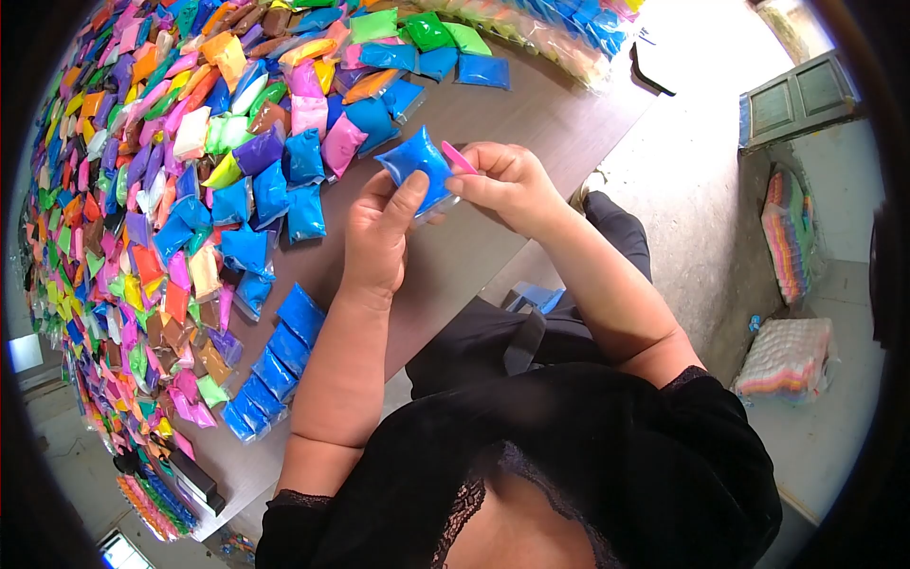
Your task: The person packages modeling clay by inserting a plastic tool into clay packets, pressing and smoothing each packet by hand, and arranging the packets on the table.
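A blue packet (417,163) in clear wrapping is held above the table by my left hand (384,223), its thumb lying across the front. My right hand (502,182) pinches a small flat pink piece (459,157) at the packet's right edge, with the fingertips touching the wrapping. Left of my left forearm, a row of several blue packets (275,376) lies along the table. Loose blue packets (305,212) lie nearer the pile, left of my left hand.
A large pile of many-coloured packets (142,190) covers the left of the table (493,123). Clear bags of packets (550,38) stand at its far edge. A black object (652,74) lies at the table's right edge. Wrapped bundles (785,360) rest on the floor at right.
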A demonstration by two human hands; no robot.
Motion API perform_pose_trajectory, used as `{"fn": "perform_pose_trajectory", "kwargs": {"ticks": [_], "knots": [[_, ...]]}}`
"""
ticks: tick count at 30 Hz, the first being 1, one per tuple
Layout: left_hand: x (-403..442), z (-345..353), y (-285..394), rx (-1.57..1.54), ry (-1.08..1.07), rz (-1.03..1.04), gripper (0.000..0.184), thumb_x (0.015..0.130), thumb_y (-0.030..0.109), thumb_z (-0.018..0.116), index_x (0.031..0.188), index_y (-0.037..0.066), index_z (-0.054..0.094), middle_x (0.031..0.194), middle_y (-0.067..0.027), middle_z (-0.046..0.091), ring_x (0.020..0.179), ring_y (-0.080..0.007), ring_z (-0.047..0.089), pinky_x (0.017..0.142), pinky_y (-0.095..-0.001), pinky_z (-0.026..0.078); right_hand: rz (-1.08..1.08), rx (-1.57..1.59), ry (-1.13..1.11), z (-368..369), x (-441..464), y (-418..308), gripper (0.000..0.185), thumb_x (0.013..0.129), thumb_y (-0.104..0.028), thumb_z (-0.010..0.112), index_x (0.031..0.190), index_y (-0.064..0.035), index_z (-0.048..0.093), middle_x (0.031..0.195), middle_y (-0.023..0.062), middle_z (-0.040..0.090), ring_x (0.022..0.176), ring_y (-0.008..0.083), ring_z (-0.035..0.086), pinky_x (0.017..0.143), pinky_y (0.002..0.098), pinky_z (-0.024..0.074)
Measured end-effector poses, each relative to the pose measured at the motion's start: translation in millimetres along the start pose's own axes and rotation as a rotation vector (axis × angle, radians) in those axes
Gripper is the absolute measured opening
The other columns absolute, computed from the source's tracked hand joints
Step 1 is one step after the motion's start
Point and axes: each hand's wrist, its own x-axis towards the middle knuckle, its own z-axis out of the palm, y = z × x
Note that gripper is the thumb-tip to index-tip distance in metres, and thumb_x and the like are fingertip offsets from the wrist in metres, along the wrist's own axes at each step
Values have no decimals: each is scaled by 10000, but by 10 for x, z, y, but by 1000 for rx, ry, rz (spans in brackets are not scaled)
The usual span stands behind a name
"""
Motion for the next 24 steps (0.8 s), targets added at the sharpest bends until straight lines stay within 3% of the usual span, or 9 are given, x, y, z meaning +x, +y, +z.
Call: {"fn": "perform_pose_trajectory", "kwargs": {"ticks": [7,9,13,15,19,21,24], "knots": [[-16,-24,20,61,-14,4,210,924,190,685,1070,39,674,947,-29,695,822,-92,638,685,-254,525,-95,-87,-13,19,-16,-36,118,925,-81,678,996,7,645,908,12,652,826,69,589,740,230,474],[-11,-68,0,145,-55,35,199,918,164,683,1069,34,676,937,-25,692,807,-84,627,668,-245,514,22,42,27,50,-32,-116,131,916,-78,689,1007,5,644,920,19,656,834,71,593,738,231,477],[-43,-39,-7,236,-60,47,190,905,133,694,1062,28,676,921,-17,687,802,-74,616,659,-240,501,2,136,9,48,-9,-58,135,906,-69,697,1010,3,648,915,21,659,831,71,593,727,231,475],[-33,-71,-10,319,-96,26,200,891,112,710,1068,26,673,932,-12,682,818,-64,608,698,-230,495,-34,104,35,48,3,-17,147,885,-151,734,938,-26,675,782,-45,623,703,21,522,599,201,405],[-42,27,-52,272,-92,114,210,896,103,706,1083,16,666,949,-12,677,839,-62,605,764,-227,493,-86,58,48,33,-1,-11,129,880,-141,735,915,-31,676,768,-52,616,690,18,512,591,197,396],[-49,54,-55,92,-13,125,210,910,107,694,1091,6,659,973,-17,677,864,-64,607,816,-227,489,-38,80,-2,-9,-13,6,99,899,-56,700,969,2,660,899,15,652,824,71,587,731,228,474],[-39,-7,-32,79,-39,120,207,922,104,681,1094,-8,655,984,-26,682,882,-68,613,824,-232,492,-85,56,-6,14,4,7,116,896,-63,708,982,-2,659,886,9,650,802,63,584,711,218,472]]}}
